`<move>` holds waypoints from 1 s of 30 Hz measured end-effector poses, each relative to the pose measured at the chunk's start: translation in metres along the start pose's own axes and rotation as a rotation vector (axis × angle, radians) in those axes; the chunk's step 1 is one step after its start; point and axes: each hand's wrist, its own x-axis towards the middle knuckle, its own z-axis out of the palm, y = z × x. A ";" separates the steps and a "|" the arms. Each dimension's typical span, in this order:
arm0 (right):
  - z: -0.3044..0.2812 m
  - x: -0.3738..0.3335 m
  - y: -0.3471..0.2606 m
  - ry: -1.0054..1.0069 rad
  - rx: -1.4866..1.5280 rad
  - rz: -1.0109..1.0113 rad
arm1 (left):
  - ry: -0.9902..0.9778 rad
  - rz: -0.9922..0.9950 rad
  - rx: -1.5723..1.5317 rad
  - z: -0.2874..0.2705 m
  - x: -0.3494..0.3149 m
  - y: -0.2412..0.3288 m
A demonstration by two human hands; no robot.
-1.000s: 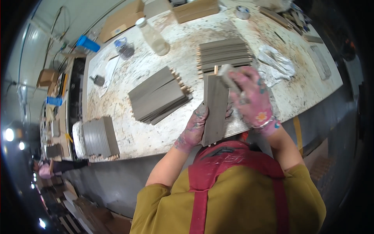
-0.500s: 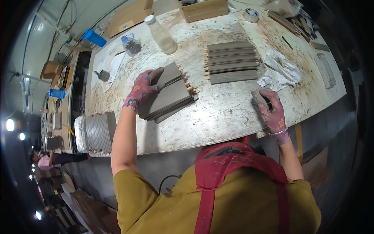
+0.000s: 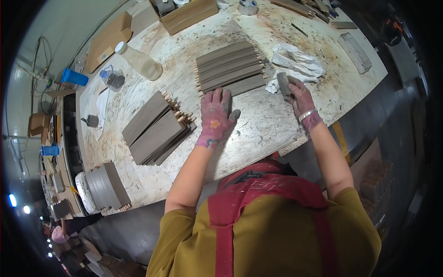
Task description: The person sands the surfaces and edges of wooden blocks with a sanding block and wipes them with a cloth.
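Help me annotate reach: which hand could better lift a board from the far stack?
Probably the left hand, open at the far stack; the right hand holds a grey block.

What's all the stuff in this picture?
Worktable: one, white, centre
Board stacks: three, grey, left, centre
Block: one, grey, right
Cloth: one, white, right
Bar: one, grey, right
Tape roll: one, pale, back
Wood pieces: several, brown, back right
Cardboard boxes: several, brown, back, left
Bottle: one, clear, left
Jug: one, clear, left
Containers: two, blue, far left
Other person: one, pink top, far left
Apron: one, red, bottom
Shirt: one, olive, bottom
Left grip: one, pink glove, centre
Right grip: one, pink glove, holding block
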 end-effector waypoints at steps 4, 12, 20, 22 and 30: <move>-0.017 0.012 -0.018 0.119 0.095 -0.012 | -0.140 -0.226 -0.154 -0.029 0.002 0.006; -0.014 -0.022 0.001 -0.092 -0.044 0.036 | -0.243 -0.084 -0.122 -0.016 0.001 -0.003; 0.019 -0.034 -0.046 -0.046 -0.372 -0.073 | 0.008 0.060 -0.020 -0.025 -0.040 0.028; 0.046 -0.044 -0.043 -0.186 -0.457 -0.027 | 0.005 0.067 -0.038 -0.012 -0.032 0.034; 0.063 -0.057 -0.005 -0.230 -1.134 -0.527 | 0.015 0.110 -0.072 0.012 -0.037 0.030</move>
